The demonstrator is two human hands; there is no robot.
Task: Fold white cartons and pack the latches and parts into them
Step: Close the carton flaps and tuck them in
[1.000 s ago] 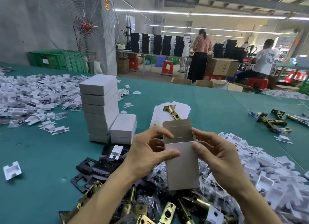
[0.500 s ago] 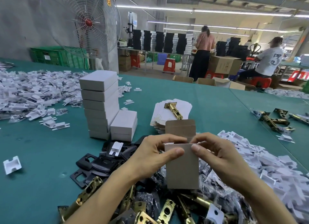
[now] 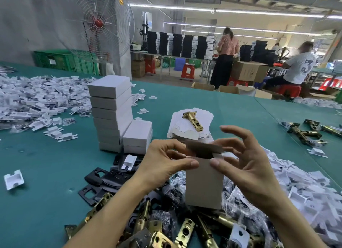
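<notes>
Noted: carton [image 3: 203, 183] was held upright over the heap of latches [image 3: 185, 231], long axis vertical, open end up. Left hand [image 3: 162, 162] pinched its top left corner, thumb on the front face, fingers behind. Right hand [image 3: 246, 166] pinched the top right corner with the thumb in front, other fingers splayed above. Flap [image 3: 203, 148] stood half-tilted at the far edge, between both hands, nearer the right fingers. Judgement: tuck comes next, and the flap must swing toward the holder, down into the mouth.
</notes>
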